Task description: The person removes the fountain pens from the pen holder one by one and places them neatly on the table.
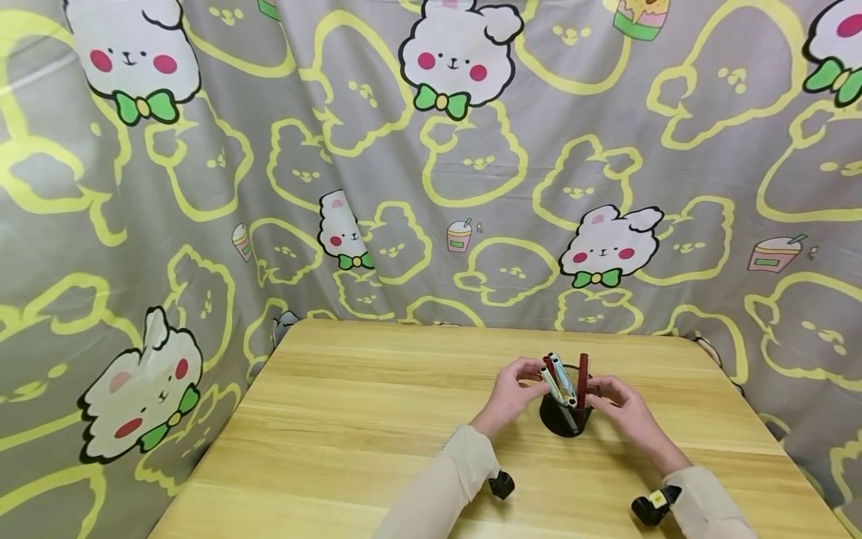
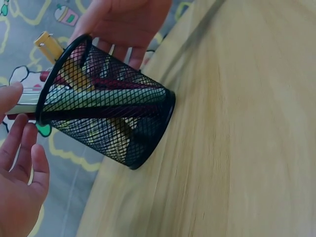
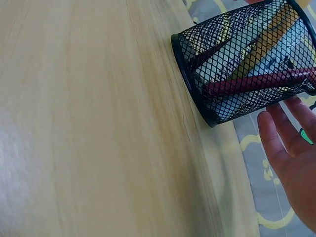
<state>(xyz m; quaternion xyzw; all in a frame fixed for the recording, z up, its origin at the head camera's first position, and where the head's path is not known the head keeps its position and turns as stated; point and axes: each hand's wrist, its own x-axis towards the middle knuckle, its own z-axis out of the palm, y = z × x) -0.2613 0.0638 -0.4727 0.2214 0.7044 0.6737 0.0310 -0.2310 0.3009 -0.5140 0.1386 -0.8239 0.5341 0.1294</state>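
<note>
A black mesh pen cup (image 1: 559, 423) stands on the table with several pens and markers in it. At its left side, my left hand (image 1: 513, 393) pinches a pale pen (image 1: 551, 384) between thumb and fingers near the rim; the left wrist view shows the left thumb (image 2: 9, 97) over the pens. On the other side is my right hand (image 1: 626, 412), its fingers beside the rim and a dark red marker (image 1: 584, 378). Whether they grip it is hidden. A light blue pen (image 1: 562, 374) leans among the others. Through the mesh, a yellow pen (image 2: 48, 47) shows too.
The light wood tabletop (image 1: 350, 419) extends around the cup, mostly to the left. A grey curtain (image 1: 390, 172) with cartoon rabbits hangs behind and beside the table. Each wrist carries a small black camera, one by the left sleeve (image 1: 465, 460).
</note>
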